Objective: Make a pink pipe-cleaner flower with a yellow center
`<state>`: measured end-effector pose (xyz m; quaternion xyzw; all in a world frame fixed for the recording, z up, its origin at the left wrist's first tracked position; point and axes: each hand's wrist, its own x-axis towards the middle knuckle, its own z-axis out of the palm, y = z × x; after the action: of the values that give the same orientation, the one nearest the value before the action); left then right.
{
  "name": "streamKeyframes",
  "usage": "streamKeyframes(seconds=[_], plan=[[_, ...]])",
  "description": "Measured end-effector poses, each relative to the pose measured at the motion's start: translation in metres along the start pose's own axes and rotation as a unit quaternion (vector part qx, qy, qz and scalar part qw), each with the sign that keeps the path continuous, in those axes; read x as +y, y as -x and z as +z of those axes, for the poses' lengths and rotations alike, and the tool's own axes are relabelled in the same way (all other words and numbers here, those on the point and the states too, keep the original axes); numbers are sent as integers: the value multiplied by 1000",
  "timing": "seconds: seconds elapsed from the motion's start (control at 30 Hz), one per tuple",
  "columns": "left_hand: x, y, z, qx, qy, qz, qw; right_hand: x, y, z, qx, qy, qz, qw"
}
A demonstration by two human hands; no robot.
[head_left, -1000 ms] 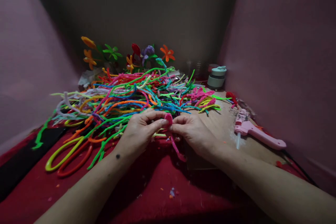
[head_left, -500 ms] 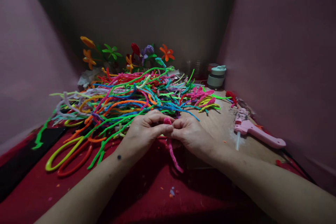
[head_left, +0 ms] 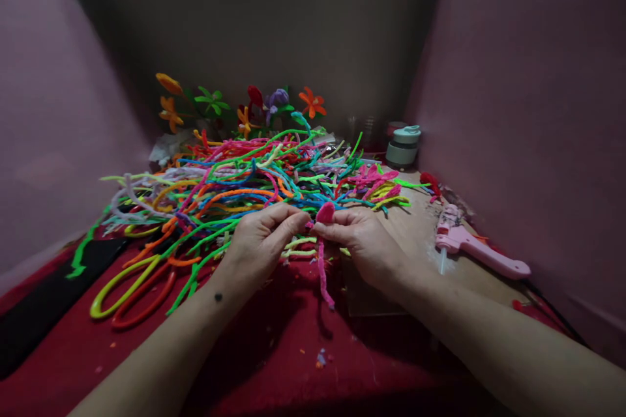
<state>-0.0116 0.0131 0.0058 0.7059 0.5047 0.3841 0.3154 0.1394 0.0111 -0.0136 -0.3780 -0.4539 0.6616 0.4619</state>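
The right hand (head_left: 368, 239) pinches a pink pipe cleaner (head_left: 325, 212) beside the left hand (head_left: 259, 238) (grip unclear).

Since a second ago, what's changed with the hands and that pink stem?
The left hand has drawn off leftward from the folded top of the pink stem; whether it grips another bit is unclear. The right hand now pinches that top, and the loose tail hangs straighter down. The glue gun and the heap of coloured stems stayed put.
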Motion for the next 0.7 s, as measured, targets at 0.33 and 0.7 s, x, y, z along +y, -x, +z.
streamKeyframes(seconds=[0.33, 0.7], plan=[[-4, 2, 12, -105, 289, -129, 943, 1, -1, 3, 4, -47, -57, 997], [-13, 9, 28, -232, 421, -239, 844, 9, -3, -5, 67, 21, -89, 994]])
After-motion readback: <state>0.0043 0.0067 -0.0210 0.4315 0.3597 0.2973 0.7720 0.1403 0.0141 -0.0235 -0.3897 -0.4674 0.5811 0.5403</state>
